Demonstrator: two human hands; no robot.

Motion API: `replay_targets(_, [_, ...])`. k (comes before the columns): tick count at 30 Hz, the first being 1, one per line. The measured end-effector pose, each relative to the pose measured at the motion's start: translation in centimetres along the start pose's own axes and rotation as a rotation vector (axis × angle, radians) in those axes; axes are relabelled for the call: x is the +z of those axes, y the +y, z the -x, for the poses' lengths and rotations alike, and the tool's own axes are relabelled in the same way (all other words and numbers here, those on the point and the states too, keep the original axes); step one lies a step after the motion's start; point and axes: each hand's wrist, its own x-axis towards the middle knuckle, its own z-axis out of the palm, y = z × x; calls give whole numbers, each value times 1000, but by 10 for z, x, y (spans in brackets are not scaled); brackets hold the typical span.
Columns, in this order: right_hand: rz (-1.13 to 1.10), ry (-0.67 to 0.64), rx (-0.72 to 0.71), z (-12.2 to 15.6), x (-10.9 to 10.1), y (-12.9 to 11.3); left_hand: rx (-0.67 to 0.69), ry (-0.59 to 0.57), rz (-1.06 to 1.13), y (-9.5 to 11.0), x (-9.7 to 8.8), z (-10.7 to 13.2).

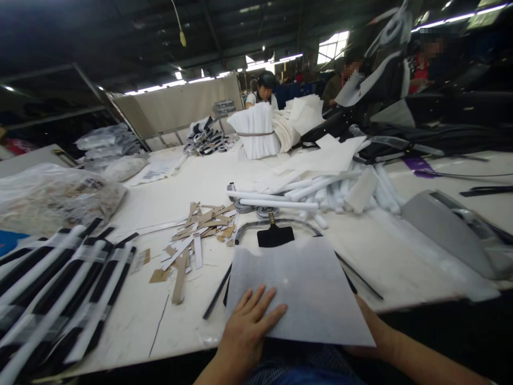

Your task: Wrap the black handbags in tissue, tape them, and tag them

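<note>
A grey-white sheet of wrapping paper (298,286) lies at the table's near edge, covering a black bag whose tab (275,235) and curved strap (276,223) stick out at the far side. My left hand (248,326) rests flat on the sheet's near left corner, fingers spread. My right hand (371,329) reaches under the sheet's right edge; only the wrist and forearm show, the fingers are hidden.
Black-and-white wrapped straps (56,289) lie at the left. Cardboard and paper scraps (196,235) are scattered mid-table. White paper rolls (320,195) and a bundled white stack (258,131) sit farther back. A grey object (452,230) is at the right. Other people work at the far end.
</note>
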Motion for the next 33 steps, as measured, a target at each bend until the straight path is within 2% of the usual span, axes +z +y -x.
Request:
replay_targets(3, [-49, 31, -102, -10, -41, -18, -14, 0, -10, 0, 2, -2])
replay_targets(6, [-47, 79, -46, -16, -81, -48, -25, -4, -9, 0, 4, -2])
replay_targets(7, [-49, 82, -38, -19, -90, -59, -27, -6, -8, 0, 4, -3])
replay_targets(9, [-40, 79, -117, -27, -97, -79, -32, -17, -10, 1, 3, -3])
replay_targets(11, [29, 51, -253, -39, -87, -88, -39, -28, -3, 2, 3, -3])
replay_targets(13, [156, -27, -278, -52, -65, -83, -38, -44, 17, 2, 2, -3])
replay_targets(15, [269, -216, -197, -56, -40, -66, -35, -84, 34, 3, -1, -5])
replay_targets(18, [354, -368, -55, -49, -16, -38, -49, -160, 57, 3, -16, -13])
replay_targets(20, [351, -425, 18, -44, -14, -27, -54, -189, 87, 0, -33, -23])
replay_targets(22, [298, -478, 80, -46, -21, -24, -32, -209, 112, -5, -53, -36])
replay_targets(26, [148, -560, 174, -72, -39, -18, 47, -272, 180, -20, -79, -60])
replay_targets(29, [91, -598, 198, -85, -43, -6, 16, -288, 179, -27, -82, -70])
replay_targets(31, [80, -599, 202, -84, -40, 3, -29, -263, 129, -29, -79, -73])
replay_targets(33, [86, -581, 202, -77, -36, 8, -17, -229, 108, -30, -74, -72])
